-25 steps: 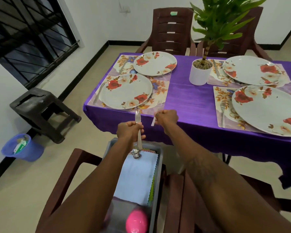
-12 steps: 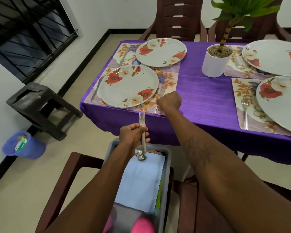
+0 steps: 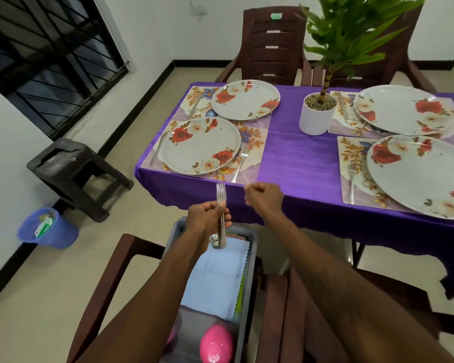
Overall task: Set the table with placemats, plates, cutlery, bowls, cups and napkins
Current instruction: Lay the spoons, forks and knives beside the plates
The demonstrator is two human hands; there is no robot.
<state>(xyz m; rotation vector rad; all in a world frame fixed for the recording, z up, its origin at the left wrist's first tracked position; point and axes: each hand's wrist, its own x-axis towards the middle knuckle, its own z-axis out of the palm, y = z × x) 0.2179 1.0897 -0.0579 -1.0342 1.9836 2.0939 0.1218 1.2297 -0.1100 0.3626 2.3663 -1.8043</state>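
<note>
Over bin: left grip round fork handle, tines up.

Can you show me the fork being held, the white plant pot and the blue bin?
held fork [image 3: 221,194]: head view, on its prongs.
white plant pot [image 3: 315,121]: head view, on its front wall.
blue bin [image 3: 57,235]: head view, on its outer wall.

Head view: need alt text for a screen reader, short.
A person's left hand grips a fork upright over a grey bin of napkins, while the right hand is curled empty near a purple table. Four flowered plates sit on placemats, with a potted plant between them.
</note>
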